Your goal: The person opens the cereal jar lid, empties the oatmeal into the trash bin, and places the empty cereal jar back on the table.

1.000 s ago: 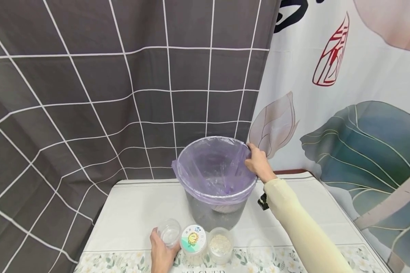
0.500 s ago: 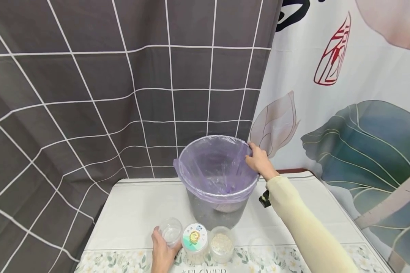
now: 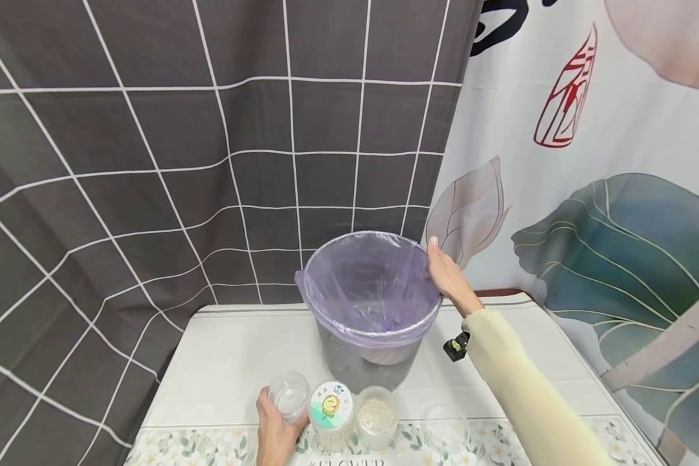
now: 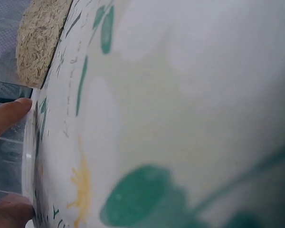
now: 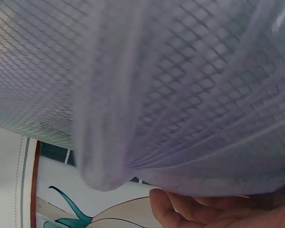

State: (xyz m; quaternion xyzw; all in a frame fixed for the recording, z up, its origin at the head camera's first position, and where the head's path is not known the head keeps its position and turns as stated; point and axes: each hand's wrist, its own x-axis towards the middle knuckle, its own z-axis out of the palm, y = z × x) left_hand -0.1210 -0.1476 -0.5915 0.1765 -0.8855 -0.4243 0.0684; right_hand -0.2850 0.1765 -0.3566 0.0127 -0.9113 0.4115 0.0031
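Note:
My left hand (image 3: 276,432) grips a clear plastic cup (image 3: 291,390) at the table's front, finger and thumb on its sides; the left wrist view shows two fingertips at its edge. Touching distance to its right stands a tub with a printed sun-and-green lid (image 3: 331,406), then a clear tub of pale dry grains (image 3: 377,419). Behind them is a grey mesh bin (image 3: 364,372) lined with a purple plastic bag (image 3: 361,272). My right hand (image 3: 450,275) lies along the bin's right rim, thumb pointing up. In the right wrist view its fingers (image 5: 166,209) rest under the bag's folded edge.
A faint clear round lid (image 3: 445,427) lies on the floral part of the tablecloth (image 3: 244,349), right of the tubs. A black device (image 3: 457,347) is strapped to the right wrist. Grid-patterned and painted curtains (image 3: 256,129) hang behind the table.
The right hand has loosened from its hold on the bin's rim; its thumb has lifted and the fingers now lie along the outside. The left hand and tubs have stayed put.

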